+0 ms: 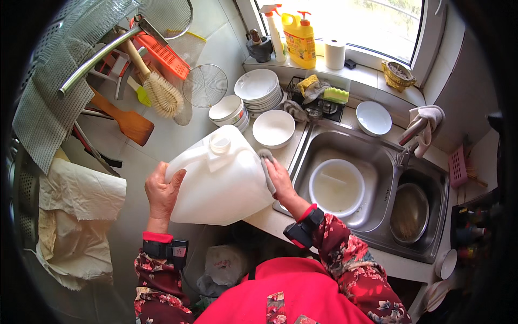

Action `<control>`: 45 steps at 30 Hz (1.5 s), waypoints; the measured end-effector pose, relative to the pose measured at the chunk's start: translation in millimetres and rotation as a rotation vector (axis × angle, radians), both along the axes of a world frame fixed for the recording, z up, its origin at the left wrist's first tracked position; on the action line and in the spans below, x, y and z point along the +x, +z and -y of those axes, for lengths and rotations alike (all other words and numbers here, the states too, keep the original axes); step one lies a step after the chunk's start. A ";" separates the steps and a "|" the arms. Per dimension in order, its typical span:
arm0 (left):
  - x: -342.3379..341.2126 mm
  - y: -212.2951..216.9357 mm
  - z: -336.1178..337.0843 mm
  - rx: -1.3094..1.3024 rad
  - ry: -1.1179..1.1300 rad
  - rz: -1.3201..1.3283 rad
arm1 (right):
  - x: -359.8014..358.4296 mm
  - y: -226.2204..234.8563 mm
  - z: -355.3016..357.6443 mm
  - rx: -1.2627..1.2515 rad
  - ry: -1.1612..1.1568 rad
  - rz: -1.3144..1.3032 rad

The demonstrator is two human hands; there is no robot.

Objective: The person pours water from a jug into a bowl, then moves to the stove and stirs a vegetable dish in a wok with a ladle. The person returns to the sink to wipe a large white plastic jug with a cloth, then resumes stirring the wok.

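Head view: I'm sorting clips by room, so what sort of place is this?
Most likely a kitchen: it has a double metal sink, stacked white plates and a wooden spatula.

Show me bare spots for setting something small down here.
Windowsill: a bare patch between the small black object and woven basket. Larger sink basin: bare steel right of the white tub. Crowded: counter beyond the jug, with bowls and dishes.
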State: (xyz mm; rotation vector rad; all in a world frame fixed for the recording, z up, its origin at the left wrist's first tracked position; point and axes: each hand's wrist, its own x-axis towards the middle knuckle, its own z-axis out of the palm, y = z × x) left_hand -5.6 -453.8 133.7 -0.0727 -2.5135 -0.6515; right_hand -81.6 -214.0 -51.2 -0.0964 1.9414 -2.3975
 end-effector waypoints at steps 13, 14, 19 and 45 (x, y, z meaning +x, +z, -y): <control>3.1 -3.7 -1.8 -0.045 0.035 -0.059 | 33.7 135.1 11.0 0.261 -0.122 -0.725; 3.2 -1.1 -1.7 -0.048 0.040 -0.068 | 33.0 139.1 16.0 0.353 -0.157 -0.817; 0.9 -4.6 -3.0 -0.044 0.029 -0.101 | 43.1 147.3 27.7 0.588 -0.192 -0.769; 2.0 -0.9 -0.5 -0.116 0.028 -0.123 | -16.5 126.1 -22.7 0.040 0.246 -0.428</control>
